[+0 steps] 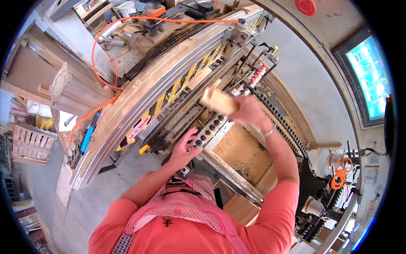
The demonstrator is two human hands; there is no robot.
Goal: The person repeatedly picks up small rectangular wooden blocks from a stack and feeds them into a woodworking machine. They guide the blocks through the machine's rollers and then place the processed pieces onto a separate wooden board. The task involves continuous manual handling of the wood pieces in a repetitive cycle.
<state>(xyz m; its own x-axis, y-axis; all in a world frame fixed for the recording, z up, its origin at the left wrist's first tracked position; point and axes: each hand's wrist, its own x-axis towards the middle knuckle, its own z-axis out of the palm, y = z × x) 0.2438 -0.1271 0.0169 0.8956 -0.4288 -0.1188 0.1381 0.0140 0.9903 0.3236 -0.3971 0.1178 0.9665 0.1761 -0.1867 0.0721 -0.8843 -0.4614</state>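
Note:
My right hand (250,111) grips one end of a pale wooden block (218,100), held out over the machine bed and smeared a little by motion. My left hand (184,149) has its fingers apart and holds nothing. It hovers by the near end of a row of round dark cups (212,127) on a light rail; whether a fingertip touches the rail I cannot tell. Beyond the block lies a row of small red caps (258,74). A brown, worn board (243,154) is set in the bed below my right forearm.
A curved machine beam (169,63) with yellow-black striping runs along the left. An orange hose (95,63) loops over it near a blue air gun (88,137). At right hang a lit screen (370,78) and a red stop button (305,6). A black toothed chain (282,116) borders the bed.

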